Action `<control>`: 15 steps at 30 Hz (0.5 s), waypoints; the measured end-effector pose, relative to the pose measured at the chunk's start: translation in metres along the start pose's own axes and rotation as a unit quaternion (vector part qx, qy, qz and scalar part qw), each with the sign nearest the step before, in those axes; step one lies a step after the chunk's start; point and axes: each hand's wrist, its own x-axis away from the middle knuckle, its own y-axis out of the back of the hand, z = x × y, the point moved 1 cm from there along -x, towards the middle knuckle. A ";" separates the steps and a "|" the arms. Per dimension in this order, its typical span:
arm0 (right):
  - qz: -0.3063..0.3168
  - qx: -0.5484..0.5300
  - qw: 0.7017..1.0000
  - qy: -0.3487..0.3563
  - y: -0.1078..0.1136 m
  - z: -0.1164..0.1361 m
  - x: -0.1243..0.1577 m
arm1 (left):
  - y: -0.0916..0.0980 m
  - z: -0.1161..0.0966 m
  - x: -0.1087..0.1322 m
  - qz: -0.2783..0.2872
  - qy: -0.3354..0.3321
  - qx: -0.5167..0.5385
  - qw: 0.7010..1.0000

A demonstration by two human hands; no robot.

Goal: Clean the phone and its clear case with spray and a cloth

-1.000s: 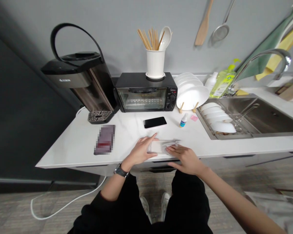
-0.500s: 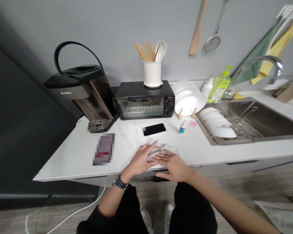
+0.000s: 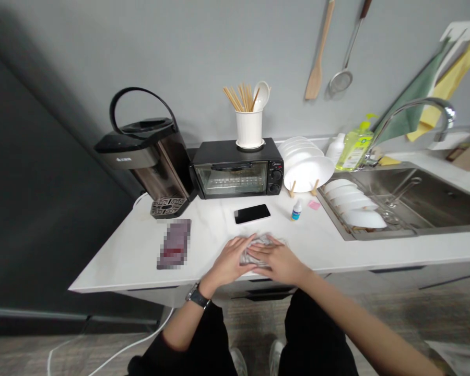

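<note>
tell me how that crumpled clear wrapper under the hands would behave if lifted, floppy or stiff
Probably floppy: the clear wrapper lies creased and bunched between the left hand and right hand. Likely very light, since it looks thin and see-through. It may slide easily on the smooth white counter.

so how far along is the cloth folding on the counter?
Looks mostly done: the cloth is bunched into a small bundle near the counter edge. In hand: the left hand and right hand both press on it, covering most of it. Left, probably: a final flatten, since the visible part looks wrinkled. The phone and small bottle lie apart, untouched.
</note>
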 end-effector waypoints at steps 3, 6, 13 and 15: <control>-0.021 0.043 0.998 -0.048 0.006 -0.006 0.019 | 0.000 0.000 -0.001 -0.003 0.004 0.000 1.000; -0.034 0.047 0.994 -0.091 0.006 0.001 0.038 | 0.001 -0.002 -0.002 0.006 -0.005 0.010 1.000; 0.000 0.022 0.999 -0.025 0.002 -0.002 0.010 | 0.000 0.001 0.001 -0.003 -0.015 -0.019 1.000; -0.007 0.042 0.997 -0.059 0.008 -0.006 0.024 | 0.000 0.001 0.001 -0.004 -0.009 -0.025 1.000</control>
